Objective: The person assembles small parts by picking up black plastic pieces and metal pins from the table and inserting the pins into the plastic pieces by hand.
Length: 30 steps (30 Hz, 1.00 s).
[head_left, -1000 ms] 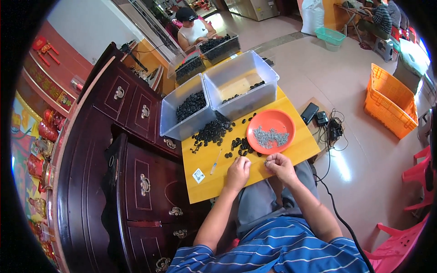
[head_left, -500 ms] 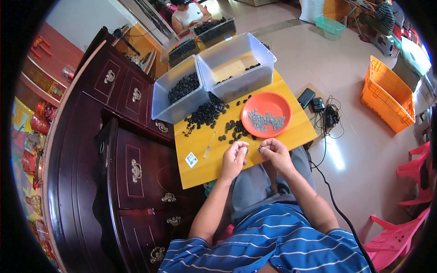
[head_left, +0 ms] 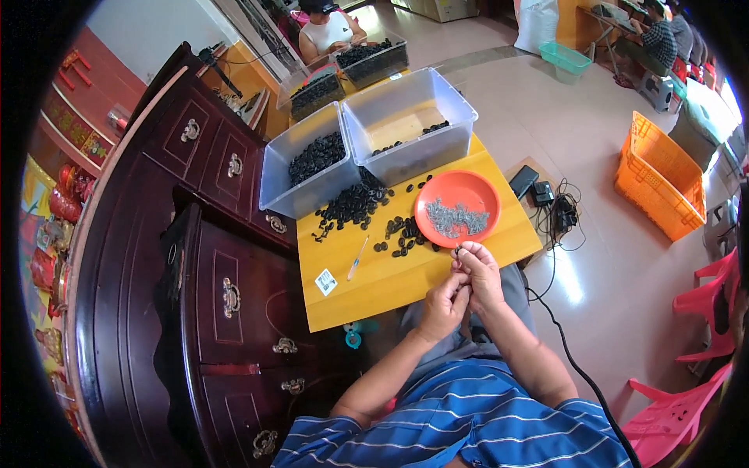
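Note:
My right hand (head_left: 482, 274) is closed in a pinch at the near rim of the orange-red plate (head_left: 497, 204). A small dark piece shows at its fingertips. Just below and left of it, my left hand (head_left: 445, 308) is closed, with its fingers against the right hand. What it holds, if anything, is hidden. Many small silvery-grey pieces (head_left: 456, 219) lie in the plate. Left of the plate, loose black oval pieces (head_left: 404, 234) are scattered on the yellow table (head_left: 374, 292), with a larger heap of black pieces (head_left: 353, 204) farther left.
Two clear plastic bins (head_left: 409, 160) (head_left: 308, 199) with black pieces stand at the table's far side. A thin pen-like tool (head_left: 357, 259) and a white printed card (head_left: 325, 281) lie on the left. Dark wooden drawers (head_left: 234, 296) border the table. A co-worker (head_left: 331, 31) sits beyond.
My hands have come together. The left moved right and nearer to me; the right now reaches the plate's near rim. The view has shifted slightly.

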{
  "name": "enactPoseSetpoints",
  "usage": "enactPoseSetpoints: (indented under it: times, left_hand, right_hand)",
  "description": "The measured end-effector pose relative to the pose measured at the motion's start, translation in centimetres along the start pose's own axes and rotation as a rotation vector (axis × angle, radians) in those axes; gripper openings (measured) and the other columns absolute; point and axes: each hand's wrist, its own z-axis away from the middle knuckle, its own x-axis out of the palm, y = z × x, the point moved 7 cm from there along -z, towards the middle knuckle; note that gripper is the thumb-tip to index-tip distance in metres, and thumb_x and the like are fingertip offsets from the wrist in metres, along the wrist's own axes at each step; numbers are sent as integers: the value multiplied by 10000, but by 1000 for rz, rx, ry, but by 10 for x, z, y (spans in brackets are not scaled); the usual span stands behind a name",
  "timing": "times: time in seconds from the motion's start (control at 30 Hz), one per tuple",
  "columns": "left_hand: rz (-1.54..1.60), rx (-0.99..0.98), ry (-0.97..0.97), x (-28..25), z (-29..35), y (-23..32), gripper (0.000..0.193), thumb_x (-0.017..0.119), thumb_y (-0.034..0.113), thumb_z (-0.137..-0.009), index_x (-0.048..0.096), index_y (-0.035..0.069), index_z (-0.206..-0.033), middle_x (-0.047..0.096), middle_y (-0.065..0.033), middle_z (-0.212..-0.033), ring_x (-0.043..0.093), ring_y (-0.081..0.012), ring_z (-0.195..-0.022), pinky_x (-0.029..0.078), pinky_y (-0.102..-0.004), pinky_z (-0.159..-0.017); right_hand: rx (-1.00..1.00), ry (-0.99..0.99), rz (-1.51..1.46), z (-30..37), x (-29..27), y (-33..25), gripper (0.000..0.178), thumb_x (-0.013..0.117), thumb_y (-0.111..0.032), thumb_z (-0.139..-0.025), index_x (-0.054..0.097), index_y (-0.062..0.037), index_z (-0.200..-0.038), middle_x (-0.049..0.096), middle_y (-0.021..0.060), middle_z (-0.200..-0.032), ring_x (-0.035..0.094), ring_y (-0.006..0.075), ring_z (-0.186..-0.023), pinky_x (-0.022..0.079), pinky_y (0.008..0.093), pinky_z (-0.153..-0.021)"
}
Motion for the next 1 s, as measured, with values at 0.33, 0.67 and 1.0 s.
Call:
enactPoseSetpoints:
  times: [0.33, 0.67, 1.0]
  left_hand:
    - [133, -106, -140, -5, -10, 12, 227, 612, -34, -925, 637, -9, -1149, 619, -17, -858, 589, -61, -746, 498, -238, -655]
    - [212, -166, 31, -49, -20, 0, 246, 640, -39, -928, 633, 4, -1170, 631, 33, -929, 569, -3, -744, 480, -177, -674]
    - [127, -111, 113, -69, -26, -3, 259, 656, -33, -915, 659, -9, -1174, 670, 0, -938, 599, -20, -749, 513, -192, -679]
  right_hand:
    - [-9, -6, 72, 0, 7, -12, 148, 642, -56, -951, 602, -58, -1093, 667, 50, -941, 584, 100, -750, 505, 228, -679]
    - [-25, -82, 260, 3, -5, -15, 152, 673, -124, -963, 623, -96, -1103, 701, 32, -972, 624, 86, -809, 523, 239, -765]
    - [-30, -188, 473, 8, 3, -4, 156, 634, -33, -939, 635, -30, -1095, 651, -17, -911, 605, 71, -819, 497, 229, -769]
